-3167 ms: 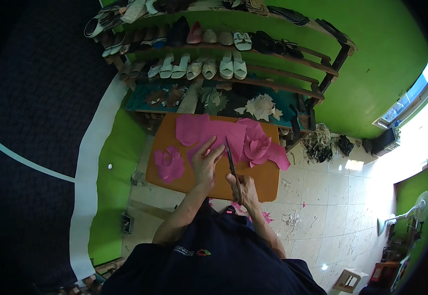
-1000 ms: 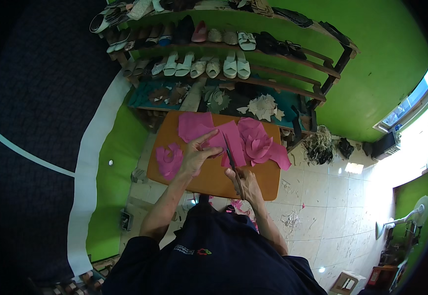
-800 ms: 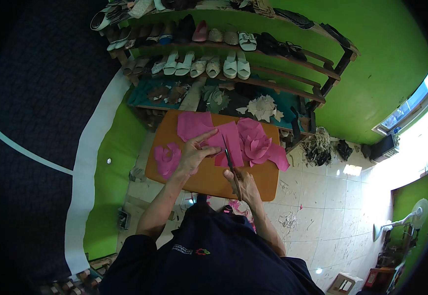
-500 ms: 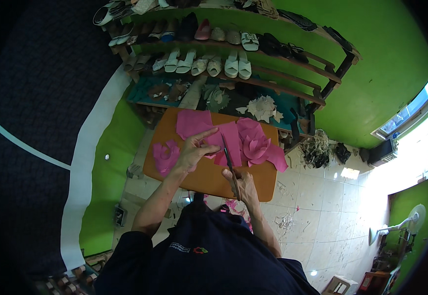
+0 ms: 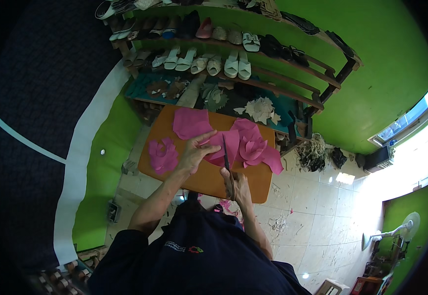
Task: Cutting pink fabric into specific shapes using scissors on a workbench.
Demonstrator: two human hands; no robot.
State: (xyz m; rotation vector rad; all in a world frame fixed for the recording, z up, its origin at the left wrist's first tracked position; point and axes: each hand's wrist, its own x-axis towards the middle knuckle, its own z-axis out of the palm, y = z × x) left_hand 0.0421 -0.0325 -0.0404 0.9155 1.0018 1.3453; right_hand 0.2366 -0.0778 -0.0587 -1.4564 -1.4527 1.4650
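In my left hand (image 5: 191,156) a pink sheet piece (image 5: 231,141) is pinched between thumb and fingers, above the table. My right hand (image 5: 242,188) grips a pair of dark scissors (image 5: 227,163) by the handles. The blades point away from me and lie against the held piece. Whether they are biting into it is too small to tell. Left of my left hand lies a curved pink cutout (image 5: 163,155). A larger pink sheet (image 5: 190,123) rests beyond it. Several overlapping pink petal-shaped pieces (image 5: 252,148) lie to the right of the scissors.
The small orange-brown table (image 5: 206,183) stands in front of me. Behind it, a wooden rack (image 5: 285,88) carries rows of shoes and sandals, with pale cut pieces (image 5: 259,110) on its lowest shelf. Scraps (image 5: 279,223) litter the tiled floor. A white fan (image 5: 407,227) stands at right.
The whole view has shifted slightly. My right hand and the scissors have turned a little more upright against the held pink piece, which now lies flatter. Both hands keep their holds.
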